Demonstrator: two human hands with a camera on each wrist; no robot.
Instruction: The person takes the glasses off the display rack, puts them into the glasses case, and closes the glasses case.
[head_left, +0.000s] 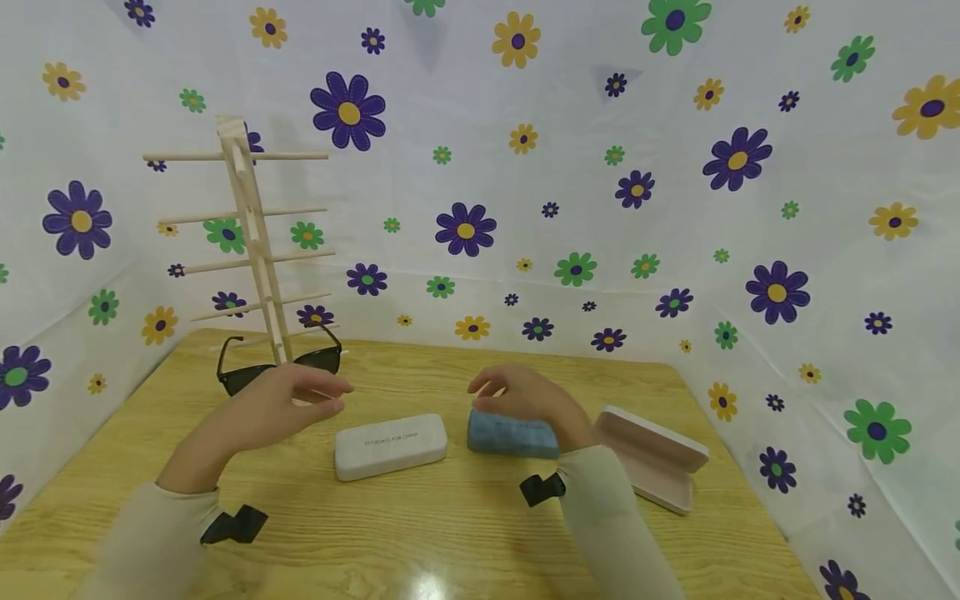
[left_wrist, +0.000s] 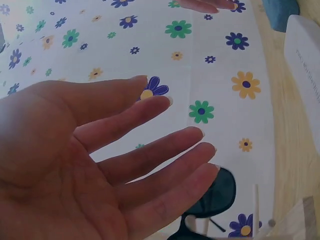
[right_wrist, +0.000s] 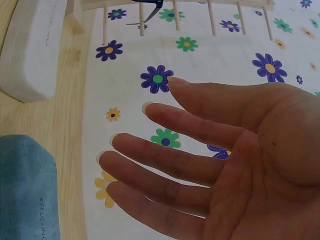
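Observation:
Both hands hover over the table with nothing in them. My left hand (head_left: 273, 408), fingers loosely bent, overlaps the sunglasses (head_left: 321, 360) in the head view; these sit at the foot of a wooden display rack (head_left: 258, 250). To its right lies a closed white glasses case (head_left: 392, 447) with small lettering. My right hand (head_left: 525, 393) is above a closed blue glasses case (head_left: 512, 435), partly hiding it. Its fingers (right_wrist: 165, 160) are spread and relaxed in the right wrist view. An opened glasses case (head_left: 648, 462), pale pink inside, lies right of the right forearm.
The rack has several thin pegs sticking out to both sides and stands at the table's back left. Behind and beside the wood-grain table (head_left: 420, 533) hangs a white cloth (head_left: 480, 150) printed with flowers. Dark bands sit on both wrists.

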